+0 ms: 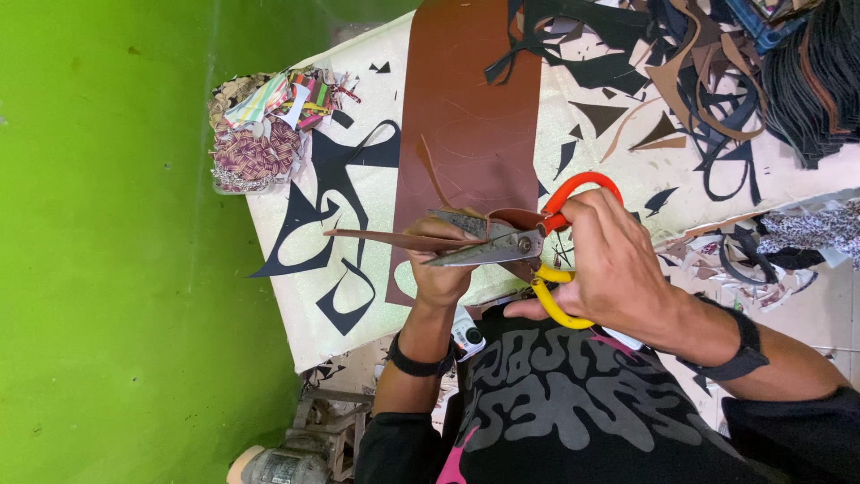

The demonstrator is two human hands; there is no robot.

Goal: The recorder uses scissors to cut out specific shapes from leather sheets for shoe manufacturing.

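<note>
Cutting is the step in hand, I'd say: the right hand [618, 260] grips the scissors [520, 246] by the orange and yellow loops, blades partly open at frame centre, while the left hand [439, 273] pinches a brown leather piece [403, 240] w/ a thin strip curling off. Next bite prob. needs the piece fed steadily along the line. Underneath, a pale worktable [296, 314] w/ a brown sheet [470, 108], black offcuts [336, 193], a scrap tub [260, 134] upper left; green wall [107, 269] on the left.

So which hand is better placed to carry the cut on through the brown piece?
Probably the right hand: its fingers sit in the scissors' orange and yellow handles, blades at the brown leather piece. The left hand grips that piece.
</note>
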